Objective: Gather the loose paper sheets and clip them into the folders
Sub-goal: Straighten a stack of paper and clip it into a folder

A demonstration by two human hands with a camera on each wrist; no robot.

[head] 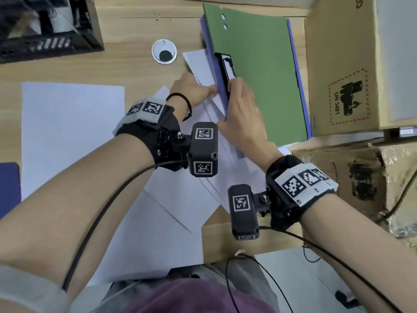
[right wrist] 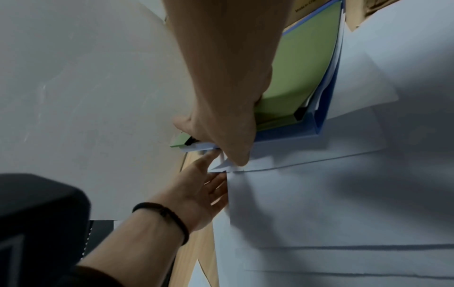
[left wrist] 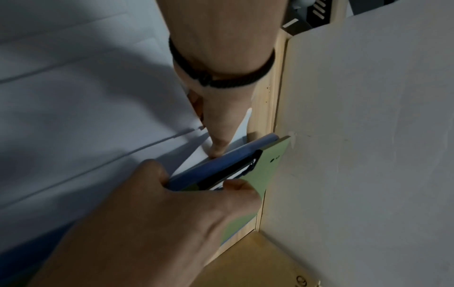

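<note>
A green folder [head: 259, 75] lies on a blue folder [head: 293, 64] at the desk's back right, with a black clip [head: 225, 68] on its left edge. My right hand [head: 235, 89] grips that edge, thumb [left wrist: 238, 186] on the clip and fingers curled under the blue spine [left wrist: 221, 163]. My left hand [head: 208, 90] lies flat with straight fingers on white sheets [head: 200, 64] that stick out from under the folders' left edge. In the right wrist view the left hand [right wrist: 209, 184] touches the sheets' corner [right wrist: 228, 165]. More loose sheets [head: 72, 132] cover the desk's left and middle.
Cardboard boxes [head: 361, 64] stand right against the folders, with another one [head: 361, 177] nearer. A black case [head: 45, 26] sits at the back left, a round cable grommet [head: 164, 51] beside the sheets. A dark blue item [head: 9, 188] shows at the left edge. Cables hang from both wrists.
</note>
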